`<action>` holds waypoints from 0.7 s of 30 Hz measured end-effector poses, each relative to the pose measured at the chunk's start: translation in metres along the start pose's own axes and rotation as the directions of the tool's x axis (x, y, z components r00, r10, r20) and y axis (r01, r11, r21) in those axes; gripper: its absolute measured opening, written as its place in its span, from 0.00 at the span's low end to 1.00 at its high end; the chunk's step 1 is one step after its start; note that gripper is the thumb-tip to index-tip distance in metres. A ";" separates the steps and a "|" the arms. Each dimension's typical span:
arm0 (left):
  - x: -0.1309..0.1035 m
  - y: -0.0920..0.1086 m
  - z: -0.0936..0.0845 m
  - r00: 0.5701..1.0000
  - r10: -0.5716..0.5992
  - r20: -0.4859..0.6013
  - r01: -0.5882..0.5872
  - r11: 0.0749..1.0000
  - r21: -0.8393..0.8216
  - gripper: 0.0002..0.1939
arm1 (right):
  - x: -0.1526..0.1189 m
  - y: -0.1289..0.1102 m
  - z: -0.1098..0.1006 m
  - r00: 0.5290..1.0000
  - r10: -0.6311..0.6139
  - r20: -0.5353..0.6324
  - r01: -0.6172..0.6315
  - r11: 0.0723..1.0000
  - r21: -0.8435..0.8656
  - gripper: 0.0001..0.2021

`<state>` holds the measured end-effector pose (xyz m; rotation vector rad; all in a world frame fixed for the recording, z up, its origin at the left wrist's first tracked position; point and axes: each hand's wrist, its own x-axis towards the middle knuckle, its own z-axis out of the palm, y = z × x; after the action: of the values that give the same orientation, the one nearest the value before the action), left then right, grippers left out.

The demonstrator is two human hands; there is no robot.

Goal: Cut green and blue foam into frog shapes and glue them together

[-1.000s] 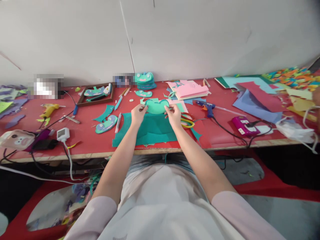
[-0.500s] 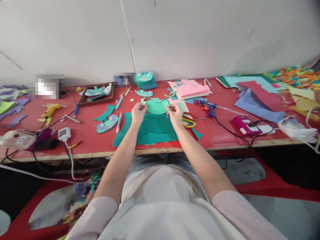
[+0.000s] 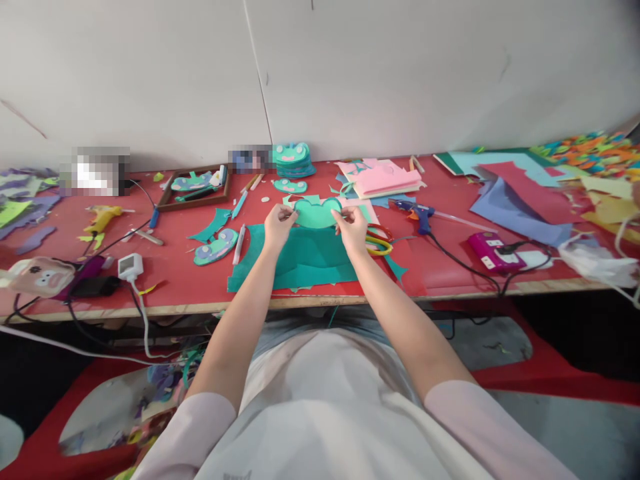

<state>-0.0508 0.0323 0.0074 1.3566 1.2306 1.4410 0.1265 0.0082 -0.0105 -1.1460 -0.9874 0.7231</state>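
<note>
Between my two hands is a light green felt frog-head cutout [image 3: 317,215] with a darker green layer showing along its top edge. My left hand [image 3: 280,225] pinches its left side, and my right hand [image 3: 351,225] pinches its right side. Beneath it lies a dark green felt sheet [image 3: 313,257] on the red table. Scissors with yellow and red handles [image 3: 380,245] rest just right of my right hand. A white pen [image 3: 239,244] and a finished frog face [image 3: 216,248] lie left of the sheet.
A stack of green frog faces [image 3: 293,160] stands by the wall. Pink felt sheets [image 3: 385,179] lie behind my right hand. A blue glue gun [image 3: 417,212] and a purple power strip [image 3: 493,252] are to the right. A wooden tray [image 3: 227,188] and a yellow glue gun [image 3: 104,219] are to the left.
Both hands keep their pinch on the frog-head cutout, which has barely moved. The darker green edge along its top shows a little more evenly. The whole view has shifted very slightly.
</note>
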 end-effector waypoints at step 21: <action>-0.001 -0.004 -0.001 0.965 -0.141 0.220 0.146 0.989 -0.006 0.10 | 0.002 0.004 -0.001 0.999 -0.035 0.042 0.035 0.999 -0.005 0.17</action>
<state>-0.0521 0.0314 0.0037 1.3430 1.1401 1.1676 0.1280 0.0109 -0.0143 -1.1196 -1.0425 0.7188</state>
